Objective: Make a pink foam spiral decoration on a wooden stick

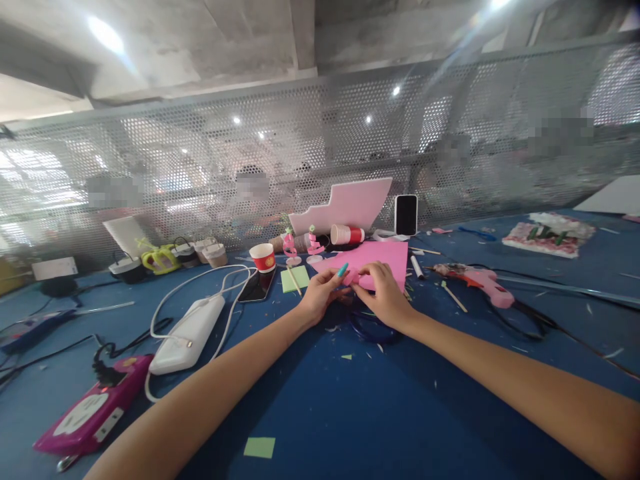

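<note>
Over the middle of the blue table, my left hand [321, 293] pinches a small pink paper piece [352, 275]. A teal pointed tip shows at its thumb; I cannot tell whether it is a nail. My right hand [384, 295] grips the same piece from the other side, with its fingers closed together. Behind both hands lies a larger pink paper sheet [395, 259], partly covered by them. Just below the right hand is a dark blue loop [373, 331]. A light green paper pad [295, 279] with a thin stick on it lies left of the left hand.
On the right rests a pink glue gun [483, 281] with its cord. A white power bank [193, 333], trailing a white cable, and a magenta power strip [95, 407] lie left. A phone [257, 285], a red paper cup [263, 257] and two pink figures stand behind, before a mesh partition [210, 160].
</note>
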The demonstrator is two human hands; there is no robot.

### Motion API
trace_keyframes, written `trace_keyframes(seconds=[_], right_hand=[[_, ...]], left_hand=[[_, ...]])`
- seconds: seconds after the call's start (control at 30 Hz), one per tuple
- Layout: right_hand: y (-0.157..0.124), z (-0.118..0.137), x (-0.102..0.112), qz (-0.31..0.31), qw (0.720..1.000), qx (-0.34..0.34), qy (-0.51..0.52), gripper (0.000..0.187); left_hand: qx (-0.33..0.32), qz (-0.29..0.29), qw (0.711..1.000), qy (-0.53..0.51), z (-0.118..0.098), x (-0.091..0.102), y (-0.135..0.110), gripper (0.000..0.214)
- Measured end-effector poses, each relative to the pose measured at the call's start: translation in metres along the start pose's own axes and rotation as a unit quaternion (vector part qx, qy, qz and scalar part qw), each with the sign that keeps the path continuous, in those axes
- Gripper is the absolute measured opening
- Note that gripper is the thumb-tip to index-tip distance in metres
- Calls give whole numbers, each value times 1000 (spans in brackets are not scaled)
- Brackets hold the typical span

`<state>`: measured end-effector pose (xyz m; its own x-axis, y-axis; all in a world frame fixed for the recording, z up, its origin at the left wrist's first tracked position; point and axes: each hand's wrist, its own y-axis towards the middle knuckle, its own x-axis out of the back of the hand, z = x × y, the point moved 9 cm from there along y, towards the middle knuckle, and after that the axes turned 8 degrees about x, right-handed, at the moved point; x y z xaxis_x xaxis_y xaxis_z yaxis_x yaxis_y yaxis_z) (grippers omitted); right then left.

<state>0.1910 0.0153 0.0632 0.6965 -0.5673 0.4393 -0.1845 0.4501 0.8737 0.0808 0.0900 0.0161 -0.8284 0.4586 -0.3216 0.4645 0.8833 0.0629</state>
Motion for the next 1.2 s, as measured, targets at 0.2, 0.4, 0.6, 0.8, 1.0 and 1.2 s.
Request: trace_keyframes(seconds=[0.2, 0.4, 0.6, 0.8, 1.0, 1.2], right_hand=[[-1, -7, -2, -3, 1000, -7, 13, 8], [-1, -11, -3, -1, 998, -39, 46, 7], [-7, -27, -14, 24, 965, -157, 206, 14], [-11, -48, -20, -6, 909, -260, 326, 30], [-9, -48, -22, -38, 834, -324, 446, 39], [-13, -45, -27, -42, 758, -395, 517, 33]], left_hand=[[-7, 20, 999, 44, 0, -3, -1, 40], [-28, 7, 997, 69, -4, -3, -3, 43], [-39, -41, 996, 75, -4, 9, 1, 43], [-26, -54, 995, 81, -4, 8, -1, 45], [-70, -41, 988, 133, -14, -1, -7, 42], [-170, -68, 974, 135, -28, 4, -10, 50]])
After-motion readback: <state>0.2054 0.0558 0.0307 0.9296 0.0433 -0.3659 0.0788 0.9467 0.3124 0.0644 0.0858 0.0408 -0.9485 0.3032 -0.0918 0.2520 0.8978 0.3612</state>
